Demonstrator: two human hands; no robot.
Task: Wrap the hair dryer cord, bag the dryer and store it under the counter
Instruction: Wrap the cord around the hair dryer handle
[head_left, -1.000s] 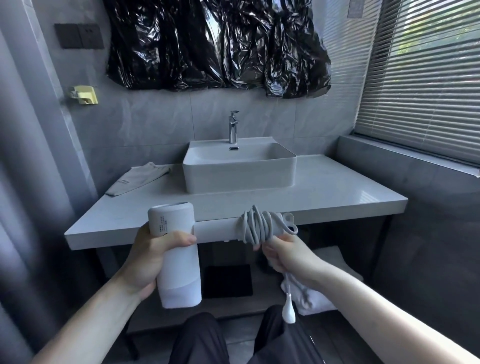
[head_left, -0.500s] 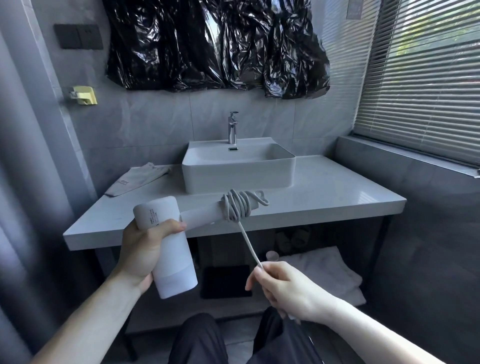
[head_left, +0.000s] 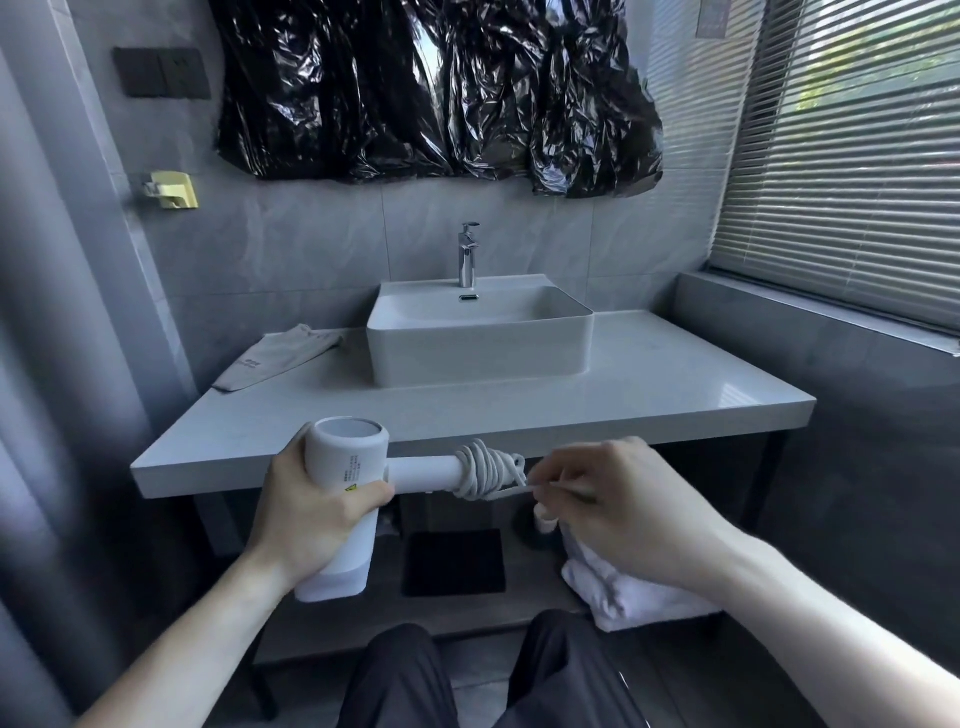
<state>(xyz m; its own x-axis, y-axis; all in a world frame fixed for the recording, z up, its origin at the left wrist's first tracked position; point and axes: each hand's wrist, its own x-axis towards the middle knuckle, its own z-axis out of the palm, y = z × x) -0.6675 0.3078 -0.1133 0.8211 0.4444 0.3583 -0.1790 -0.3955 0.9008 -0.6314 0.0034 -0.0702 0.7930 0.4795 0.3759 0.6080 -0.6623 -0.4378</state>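
Below the counter's (head_left: 649, 415) front edge, the left hand (head_left: 311, 514) clamps the white hair dryer's (head_left: 345, 499) barrel, handle pointing to three o'clock. Right hand (head_left: 613, 499) pinches the cord (head_left: 485, 475) just past the coils. Grey bag (head_left: 275, 358) lies at ten o'clock beside the sink (head_left: 480, 353).

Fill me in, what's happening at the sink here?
A person is winding a hair dryer's cord. The left hand grips the white hair dryer by its barrel, with the handle sticking out sideways. Most of the cord is coiled around the handle's end, and the right hand pinches the loose tail beside the coil. The grey pouch lies flat on the counter left of the sink, so bagging has not begun.
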